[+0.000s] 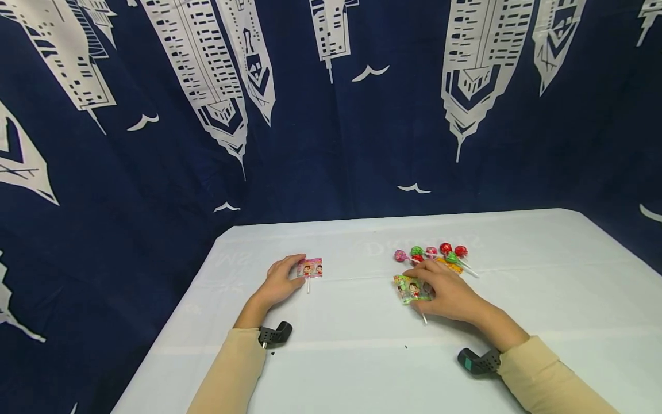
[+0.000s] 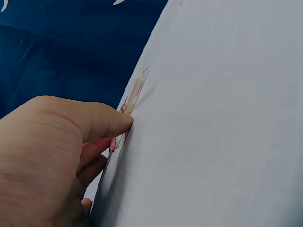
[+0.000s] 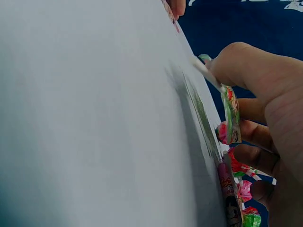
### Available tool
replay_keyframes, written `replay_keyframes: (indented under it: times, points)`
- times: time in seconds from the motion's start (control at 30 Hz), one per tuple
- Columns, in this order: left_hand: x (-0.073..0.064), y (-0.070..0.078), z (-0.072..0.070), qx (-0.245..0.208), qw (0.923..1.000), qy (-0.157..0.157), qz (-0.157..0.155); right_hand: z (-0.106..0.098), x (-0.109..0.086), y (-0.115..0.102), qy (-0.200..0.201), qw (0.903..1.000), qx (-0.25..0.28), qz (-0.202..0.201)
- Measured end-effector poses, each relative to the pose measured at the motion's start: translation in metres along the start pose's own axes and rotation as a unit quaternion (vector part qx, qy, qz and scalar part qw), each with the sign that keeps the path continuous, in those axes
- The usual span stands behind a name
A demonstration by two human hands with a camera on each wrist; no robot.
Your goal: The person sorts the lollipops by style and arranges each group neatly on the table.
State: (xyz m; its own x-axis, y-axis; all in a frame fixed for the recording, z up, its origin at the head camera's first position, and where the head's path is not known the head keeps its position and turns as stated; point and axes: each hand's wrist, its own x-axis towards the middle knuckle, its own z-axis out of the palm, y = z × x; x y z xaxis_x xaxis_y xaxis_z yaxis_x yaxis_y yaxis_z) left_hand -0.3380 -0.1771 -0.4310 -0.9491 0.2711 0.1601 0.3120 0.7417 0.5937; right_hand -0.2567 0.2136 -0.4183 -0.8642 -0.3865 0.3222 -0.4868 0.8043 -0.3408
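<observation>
Above bench [image 1: 351,368], right hand grip [image 1: 451,291] pinches green-wrapped lollipop [image 1: 411,289], stick slanting nearward; left hand grip [image 1: 279,284] apparently pinches pink-wrapped lollipop [image 1: 312,267], long axis near-far, stick nearward.

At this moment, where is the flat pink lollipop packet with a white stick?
In the head view, the flat pink lollipop packet sits between thumb and fingers of the left hand, left of the cluster of colourful round lollipops.

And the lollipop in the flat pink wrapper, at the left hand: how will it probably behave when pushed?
The pink-wrapped lollipop should probably slide rather than roll, given its broad wrapper. Its straight white stick likely stays stiff; the thin wrapper edges may bend.
</observation>
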Motion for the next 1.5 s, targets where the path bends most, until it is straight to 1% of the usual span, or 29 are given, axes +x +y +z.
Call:
replay_keyframes:
  times: [0.1, 0.2, 0.33, 0.47, 0.6, 0.77, 0.87, 0.97, 1.03, 1.1, 1.17, 1.27, 1.4, 1.5]
  points:
    - [0.0, 0.0, 0.0, 0.009, 0.9999, 0.004, 0.007, -0.002, 0.001, -0.003, 0.004, 1.0, 0.002, -0.004]
    - [0.0, 0.0, 0.002, 0.015, 0.9998, 0.01, 0.002, -0.003, 0.002, -0.007, 0.005, 1.0, 0.005, -0.007]
    - [-0.002, 0.0, 0.003, 0.012, 0.9998, 0.015, -0.005, -0.005, 0.004, -0.012, 0.008, 0.9998, 0.015, -0.015]
    - [-0.001, 0.001, 0.003, 0.017, 0.9997, 0.013, -0.008, -0.008, 0.008, -0.017, 0.011, 0.9991, 0.036, -0.018]
    - [0.0, 0.002, 0.003, 0.025, 0.9996, 0.013, -0.007, -0.01, 0.015, -0.024, 0.008, 0.9983, 0.056, -0.013]
    - [0.001, 0.001, 0.004, 0.028, 0.9995, 0.012, -0.006, -0.01, 0.03, -0.035, -0.002, 0.9978, 0.066, -0.01]
    - [0.0, 0.001, 0.003, 0.023, 0.9996, 0.015, -0.001, -0.007, 0.041, -0.039, -0.009, 0.9968, 0.078, -0.011]
    - [-0.001, 0.002, 0.003, 0.016, 0.9995, 0.024, 0.013, -0.002, 0.05, -0.042, -0.014, 0.995, 0.098, -0.007]
    - [-0.002, 0.003, 0.003, 0.019, 0.9991, 0.029, 0.023, 0.001, 0.055, -0.044, -0.017, 0.9941, 0.107, -0.003]
    - [-0.002, 0.004, 0.003, 0.02, 0.9989, 0.031, 0.028, 0.004, 0.06, -0.047, -0.022, 0.9931, 0.116, 0.002]
    - [-0.001, 0.005, 0.003, 0.022, 0.9991, 0.028, 0.024, 0.008, 0.065, -0.049, -0.026, 0.9924, 0.12, 0.005]
    - [0.001, 0.004, 0.003, 0.022, 0.9996, 0.018, 0.006, 0.013, 0.072, -0.052, -0.031, 0.992, 0.122, 0.01]
    - [0.001, 0.003, 0.003, 0.024, 0.9996, 0.012, -0.005, 0.022, 0.08, -0.055, -0.032, 0.9919, 0.122, 0.017]
    - [0.0, 0.003, 0.003, 0.022, 0.9997, 0.014, -0.001, 0.028, 0.086, -0.057, -0.032, 0.9908, 0.13, 0.021]
